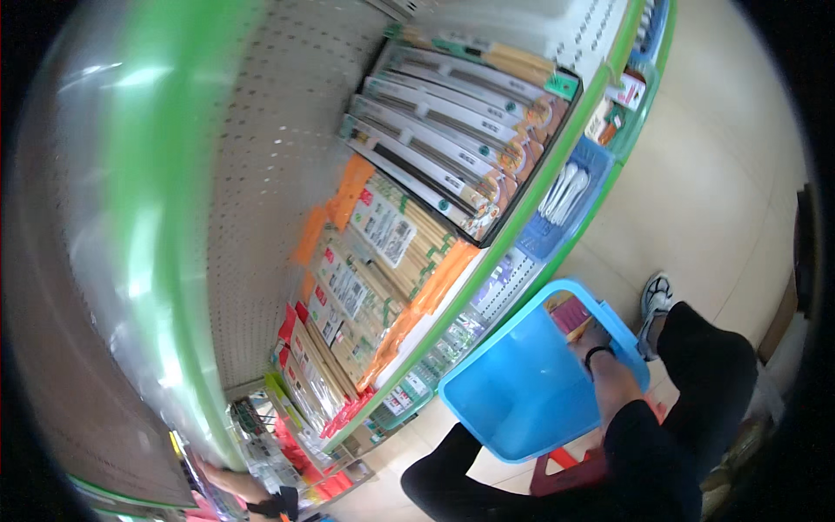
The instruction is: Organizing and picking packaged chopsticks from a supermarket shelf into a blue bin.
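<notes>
My right hand [592, 336], with a black band at the wrist, reaches into a light blue plastic basin [515, 378]. Its fingers touch the edge of a small dark red and yellow package [569, 314] at the basin's upper end; whether they grip it is unclear. Far off at the lower left is my left hand [225, 481], with a dark watch or band on the wrist, against the lower end of a blurred green shelf edge [156, 274]. Its fingers are mostly hidden. On the shelf between lie bundled wooden chopsticks [398, 228] in orange-edged packs and boxed chopsticks [450, 130] in a black tray.
A green-edged shelf [496, 241] runs diagonally across the view. Below it, a blue basket [561, 196] holds white spoons, beside green baskets of small goods. Under the basin stands a red stool [567, 473], partly hidden. My knees and one shoe [655, 297] flank the basin on the tiled floor.
</notes>
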Motion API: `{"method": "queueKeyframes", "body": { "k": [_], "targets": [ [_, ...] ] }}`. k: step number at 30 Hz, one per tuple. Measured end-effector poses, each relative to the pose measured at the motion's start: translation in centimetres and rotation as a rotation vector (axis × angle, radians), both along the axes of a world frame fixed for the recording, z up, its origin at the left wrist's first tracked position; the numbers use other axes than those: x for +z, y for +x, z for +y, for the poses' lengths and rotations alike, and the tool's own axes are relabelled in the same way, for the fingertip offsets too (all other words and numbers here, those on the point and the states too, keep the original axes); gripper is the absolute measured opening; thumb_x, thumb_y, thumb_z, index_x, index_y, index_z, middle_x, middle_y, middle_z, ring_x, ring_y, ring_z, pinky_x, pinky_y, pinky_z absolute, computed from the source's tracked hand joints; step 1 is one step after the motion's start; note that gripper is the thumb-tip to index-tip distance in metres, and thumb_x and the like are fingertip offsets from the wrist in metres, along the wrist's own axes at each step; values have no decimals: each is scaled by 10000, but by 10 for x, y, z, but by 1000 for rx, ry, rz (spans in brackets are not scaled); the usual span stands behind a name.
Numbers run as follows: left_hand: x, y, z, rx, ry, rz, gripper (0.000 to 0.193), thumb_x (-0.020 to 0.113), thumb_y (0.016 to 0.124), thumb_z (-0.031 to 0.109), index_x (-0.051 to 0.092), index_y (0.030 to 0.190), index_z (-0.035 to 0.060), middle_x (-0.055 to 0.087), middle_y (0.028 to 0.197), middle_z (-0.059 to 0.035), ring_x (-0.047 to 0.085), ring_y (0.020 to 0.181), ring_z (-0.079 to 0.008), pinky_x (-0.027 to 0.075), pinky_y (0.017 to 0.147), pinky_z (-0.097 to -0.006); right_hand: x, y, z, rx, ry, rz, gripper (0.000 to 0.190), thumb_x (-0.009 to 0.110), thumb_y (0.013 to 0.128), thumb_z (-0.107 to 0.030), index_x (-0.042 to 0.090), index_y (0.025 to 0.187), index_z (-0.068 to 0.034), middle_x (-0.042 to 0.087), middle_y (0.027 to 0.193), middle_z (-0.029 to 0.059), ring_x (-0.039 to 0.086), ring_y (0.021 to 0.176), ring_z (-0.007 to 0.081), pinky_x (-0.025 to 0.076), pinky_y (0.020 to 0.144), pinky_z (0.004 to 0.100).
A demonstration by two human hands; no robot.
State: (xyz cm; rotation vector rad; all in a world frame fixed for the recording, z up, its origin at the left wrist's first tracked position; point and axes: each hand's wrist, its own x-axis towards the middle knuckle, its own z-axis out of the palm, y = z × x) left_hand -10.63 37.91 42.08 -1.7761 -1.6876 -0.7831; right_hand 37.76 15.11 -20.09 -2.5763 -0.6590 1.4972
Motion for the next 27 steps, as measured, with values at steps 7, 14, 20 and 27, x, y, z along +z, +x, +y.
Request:
{"method": "queueKeyframes", "body": {
  "k": [7,14,20,27],
  "targets": [
    [-12,118,8,-234,-65,-26,526,353,1076,273,574,1386,-91,616,1393,-254,549,1339,-374,380,1157,-454,-4,-23,-7,95,6,358,758,668,869,-604,547,1431,-110,665,1330,194,635,1250,332,511,1022,445],
    [4,144,-3,-120,2,107,432,514,978,252,657,1323,36,658,1344,-198,630,1187,-370,431,1058,-487,131,-27,-2,206,124,492,676,573,907,-652,701,1234,-74,704,1247,142,640,1195,301,514,964,406],
    [12,142,-10,-142,102,52,393,556,949,266,682,1258,57,682,1300,-177,646,1152,-350,423,1077,-489,250,-22,-23,78,130,760,703,522,988,-600,560,1419,-46,659,1286,106,639,1143,226,517,967,421],
    [9,144,-14,-159,185,-32,419,602,899,304,705,1191,21,697,1259,-193,667,1108,-341,438,1069,-512,333,9,-54,76,686,782,532,381,1094,-426,566,1341,7,684,1209,135,678,1062,239,541,957,405]
  ]
}}
